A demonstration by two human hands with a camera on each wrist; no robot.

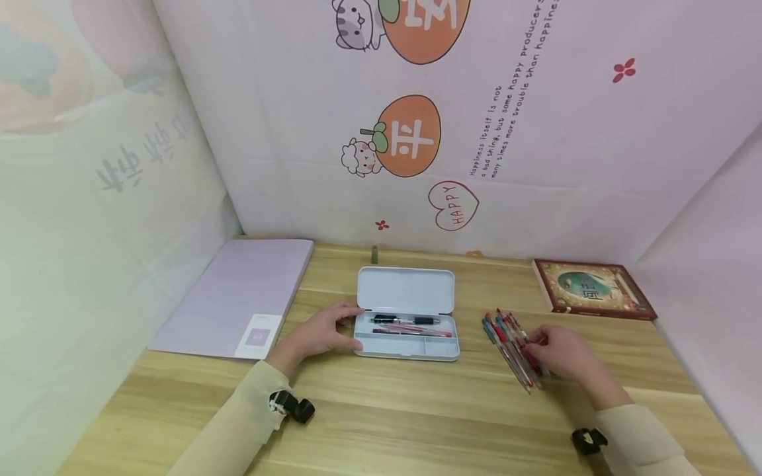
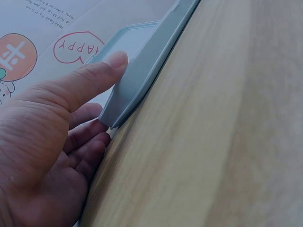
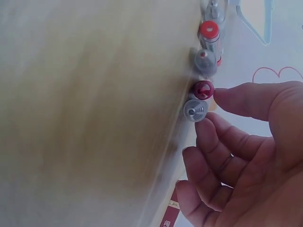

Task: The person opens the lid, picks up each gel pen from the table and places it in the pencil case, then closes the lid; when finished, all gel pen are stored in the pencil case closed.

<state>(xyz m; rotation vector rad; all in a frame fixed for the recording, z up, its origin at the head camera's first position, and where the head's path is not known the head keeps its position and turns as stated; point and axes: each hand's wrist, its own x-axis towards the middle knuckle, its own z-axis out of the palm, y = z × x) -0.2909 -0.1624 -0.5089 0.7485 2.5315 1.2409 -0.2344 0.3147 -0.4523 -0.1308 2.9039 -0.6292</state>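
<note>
An open light-blue pencil case [image 1: 406, 291] lies on the table with its lid tilted back. Several pens [image 1: 411, 328] are in its long upper compartment. At the case's left end, my left hand [image 1: 321, 330] grips the edge; its thumb [image 2: 115, 61] lies against the case wall and the fingers curl by the corner. To the right of the case is a loose bunch of pens [image 1: 510, 350], some with red or blue parts. My right hand [image 1: 562, 355] pinches at the bunch's right side, its thumb touching a dark-red pen [image 3: 204, 90] beside a clear-ended pen [image 3: 195, 110].
A lilac folder [image 1: 238, 284] with a white label lies at the left. A brown-edged book [image 1: 592, 289] lies at the back right. A small dark object [image 1: 374, 254] sits near the back edge, behind the case. Printed sheets [image 1: 297, 132] wall in the table [image 1: 417, 416].
</note>
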